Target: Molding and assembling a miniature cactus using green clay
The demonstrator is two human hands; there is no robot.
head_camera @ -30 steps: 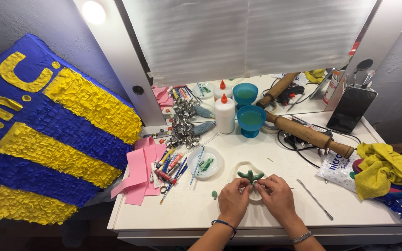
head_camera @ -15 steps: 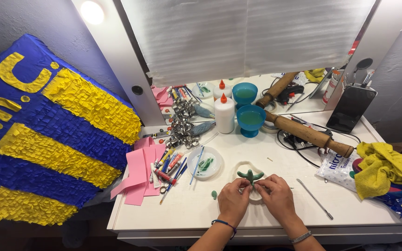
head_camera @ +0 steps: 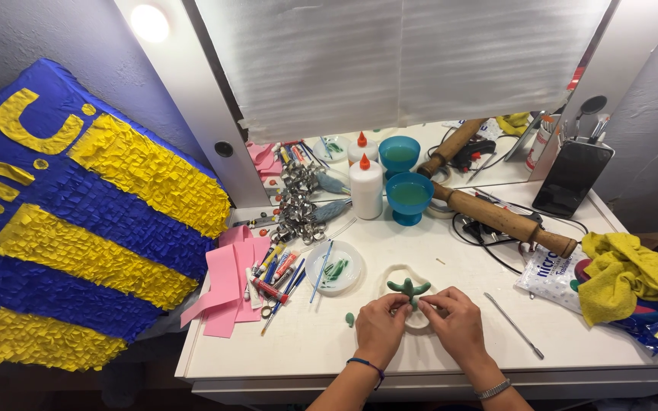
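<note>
My left hand [head_camera: 379,329] and my right hand [head_camera: 457,323] meet over a small green clay figure [head_camera: 409,288] shaped like a cactus. It stands on a pale flat base [head_camera: 399,272] on the white table [head_camera: 298,342]. The fingertips of both hands pinch the figure's lower stem. A small green clay lump [head_camera: 349,319] lies just left of my left hand. A thin metal tool [head_camera: 513,325] lies to the right of my right hand.
A small white dish [head_camera: 333,268] with green clay, paint tubes and brushes [head_camera: 277,272], pink paper sheets [head_camera: 228,285], a glue bottle [head_camera: 366,187], a blue bowl [head_camera: 409,197], a wooden rolling pin [head_camera: 503,221] and a yellow cloth [head_camera: 624,273] crowd the table. A blue and yellow fringed piñata [head_camera: 62,221] stands at the left.
</note>
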